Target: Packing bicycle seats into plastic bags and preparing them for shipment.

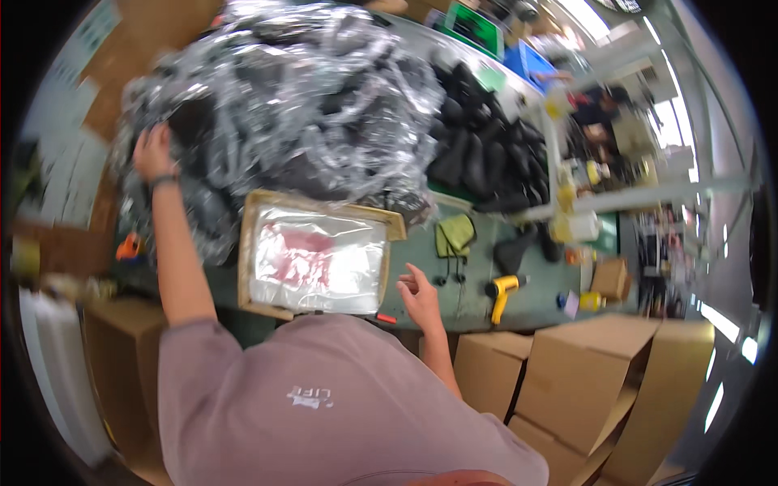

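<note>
While L hand (154,154) is lying at left edge of plastic-wrapped pile (324,105) (grip: can't tell), R hand (419,296), empty, fingers loosely apart, is hovering btwn carton (245,259) & yellow gun-shaped tool (504,285); carton's blocking pile's front, black parts (478,154) crowding its R.

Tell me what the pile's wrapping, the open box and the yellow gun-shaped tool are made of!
The wrapping looks like glossy clear plastic: it crinkles, glints and shows dark shapes through. The open box seems dull brown cardboard, with plain tan walls. The yellow tool may be mostly plastic, its body evenly coloured; blur hides its finish.
</note>
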Demonstrator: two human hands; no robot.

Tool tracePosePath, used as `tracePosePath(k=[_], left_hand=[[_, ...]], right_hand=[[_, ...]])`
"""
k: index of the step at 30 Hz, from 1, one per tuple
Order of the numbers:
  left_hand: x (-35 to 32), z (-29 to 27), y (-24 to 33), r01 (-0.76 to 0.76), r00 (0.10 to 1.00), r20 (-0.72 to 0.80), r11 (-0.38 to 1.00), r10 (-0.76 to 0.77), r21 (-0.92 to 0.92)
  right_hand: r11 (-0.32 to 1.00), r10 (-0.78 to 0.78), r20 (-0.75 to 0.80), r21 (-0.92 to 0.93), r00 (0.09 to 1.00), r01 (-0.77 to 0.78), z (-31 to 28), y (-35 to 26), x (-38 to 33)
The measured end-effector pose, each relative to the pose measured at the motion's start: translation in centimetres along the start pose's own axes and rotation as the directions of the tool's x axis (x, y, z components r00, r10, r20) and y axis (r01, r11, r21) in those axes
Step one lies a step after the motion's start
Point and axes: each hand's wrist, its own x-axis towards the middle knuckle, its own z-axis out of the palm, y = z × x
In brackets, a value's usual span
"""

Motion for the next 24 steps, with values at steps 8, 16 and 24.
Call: tracePosePath(k=[8,16,24], left_hand=[[-43.5,4.4,-3.2,-0.655,0.386,0.919,0.677,-0.082,0.335],[-48.8,6.0,-10.7,-0.508,-0.198,0.69,0.675,-0.696,0.536],[-48.9,6.8,-11.3,-0.524,0.04,0.622,0.513,-0.782,0.68]], right_hand=[[0.967,0.143,-0.35,-0.15,0.926,-0.206,-10.7,15.9,14.4],[0.96,-0.1,-0.49,-0.276,0.866,-0.045,-16.2,20.6,51.2],[0.857,0.343,-0.585,-0.127,0.735,-0.5,-13.4,14.0,58.9]])
